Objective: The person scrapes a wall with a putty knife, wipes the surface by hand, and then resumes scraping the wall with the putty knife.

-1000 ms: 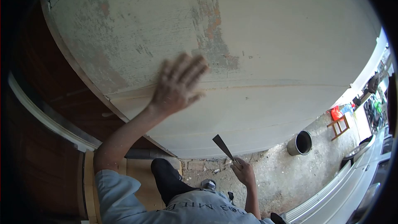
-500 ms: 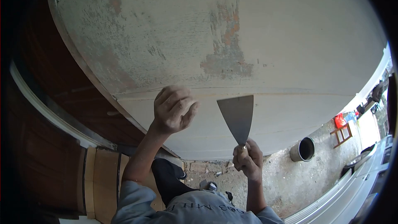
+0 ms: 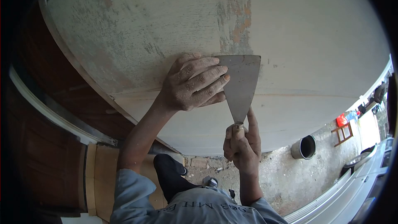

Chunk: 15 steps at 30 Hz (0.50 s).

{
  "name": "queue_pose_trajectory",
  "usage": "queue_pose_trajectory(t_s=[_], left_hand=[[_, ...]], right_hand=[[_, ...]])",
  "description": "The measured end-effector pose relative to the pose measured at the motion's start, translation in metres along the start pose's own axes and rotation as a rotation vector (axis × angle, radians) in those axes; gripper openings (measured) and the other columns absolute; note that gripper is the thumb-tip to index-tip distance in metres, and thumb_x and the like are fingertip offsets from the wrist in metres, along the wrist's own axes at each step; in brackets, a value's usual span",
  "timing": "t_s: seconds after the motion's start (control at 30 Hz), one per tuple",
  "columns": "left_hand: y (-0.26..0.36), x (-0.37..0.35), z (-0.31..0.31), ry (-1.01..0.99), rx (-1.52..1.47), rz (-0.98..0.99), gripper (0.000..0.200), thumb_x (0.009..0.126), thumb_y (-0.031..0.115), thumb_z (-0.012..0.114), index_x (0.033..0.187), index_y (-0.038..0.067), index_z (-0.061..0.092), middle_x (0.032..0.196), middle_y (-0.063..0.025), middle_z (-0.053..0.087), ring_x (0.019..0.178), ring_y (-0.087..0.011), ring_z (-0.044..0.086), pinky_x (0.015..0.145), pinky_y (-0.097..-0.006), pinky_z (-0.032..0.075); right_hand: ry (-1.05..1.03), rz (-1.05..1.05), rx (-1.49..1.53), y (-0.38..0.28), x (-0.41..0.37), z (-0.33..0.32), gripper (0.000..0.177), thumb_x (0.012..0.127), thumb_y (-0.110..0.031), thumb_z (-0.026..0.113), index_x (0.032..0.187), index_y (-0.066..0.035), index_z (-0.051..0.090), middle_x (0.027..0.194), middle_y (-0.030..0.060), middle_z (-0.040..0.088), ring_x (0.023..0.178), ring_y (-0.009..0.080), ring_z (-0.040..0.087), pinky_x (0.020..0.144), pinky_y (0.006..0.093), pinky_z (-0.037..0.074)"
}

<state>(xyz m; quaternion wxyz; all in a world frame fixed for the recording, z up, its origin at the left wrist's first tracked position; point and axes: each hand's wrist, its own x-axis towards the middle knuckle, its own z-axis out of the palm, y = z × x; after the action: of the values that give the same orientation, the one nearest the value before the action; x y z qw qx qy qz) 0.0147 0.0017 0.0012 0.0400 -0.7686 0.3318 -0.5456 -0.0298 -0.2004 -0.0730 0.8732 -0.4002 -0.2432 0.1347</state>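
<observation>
In the head view, my right hand (image 3: 243,149) is wrapped round the handle of a putty knife (image 3: 241,79), its index finger stretched up along the back of the blade. The wide grey blade points upward in front of a wall (image 3: 302,29) with worn, scraped patches. My left hand (image 3: 192,81), dusty with pale powder, has its fingers stretched out. Its fingertips lie at the blade's left edge and seem to touch it. The left thumb is partly hidden under the fingers.
A dark wooden door (image 3: 62,87) stands on the left. On the rough floor to the right are a bucket (image 3: 304,147) and a small wooden stool (image 3: 342,134). A vehicle (image 3: 365,178) is at the lower right. Several items lie by my feet.
My left hand has moved up and right to the blade, its curled fingers now straightened. The putty knife has risen in my right hand, whose index finger is now extended.
</observation>
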Motion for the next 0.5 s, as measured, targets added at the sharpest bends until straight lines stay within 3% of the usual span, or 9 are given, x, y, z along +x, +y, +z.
queue_pose_trajectory(t_s=[0.23, 0.33, 0.5], left_hand=[[-0.001, 0.002, 0.001, 0.005, -0.009, 0.024, 0.025, 0.077, 0.039, 0.067, 0.092, 0.020, 0.068, 0.101, 0.0040, 0.065, 0.104, -0.0133, 0.058, 0.095, -0.0375, 0.041], [-0.001, 0.002, -0.002, 0.002, 0.056, 0.030, 0.025, 0.079, 0.042, 0.064, 0.093, 0.021, 0.068, 0.098, 0.0063, 0.065, 0.100, -0.0106, 0.060, 0.091, -0.0356, 0.041], [-0.001, 0.007, -0.002, 0.038, 0.086, -0.018, 0.025, 0.081, 0.044, 0.061, 0.092, 0.022, 0.068, 0.096, 0.0077, 0.066, 0.099, -0.0071, 0.061, 0.087, -0.0336, 0.039]], right_hand=[[-0.008, 0.024, 0.085, -0.003, -0.001, 0.006, 0.065, 0.094, -0.013, 0.043, 0.146, -0.007, 0.004, 0.085, 0.0119, 0.051, 0.048, 0.0066, 0.045, 0.039, 0.0202, 0.037], [0.020, -0.001, 0.108, 0.005, -0.004, 0.005, 0.069, 0.092, -0.011, 0.043, 0.145, -0.007, -0.001, 0.085, 0.0146, 0.052, 0.041, 0.0070, 0.044, 0.032, 0.0186, 0.035], [0.080, 0.026, -0.020, -0.005, 0.000, 0.014, 0.069, 0.093, -0.012, 0.043, 0.145, -0.007, -0.003, 0.080, 0.0119, 0.051, 0.041, 0.0030, 0.038, 0.032, 0.0170, 0.033]])
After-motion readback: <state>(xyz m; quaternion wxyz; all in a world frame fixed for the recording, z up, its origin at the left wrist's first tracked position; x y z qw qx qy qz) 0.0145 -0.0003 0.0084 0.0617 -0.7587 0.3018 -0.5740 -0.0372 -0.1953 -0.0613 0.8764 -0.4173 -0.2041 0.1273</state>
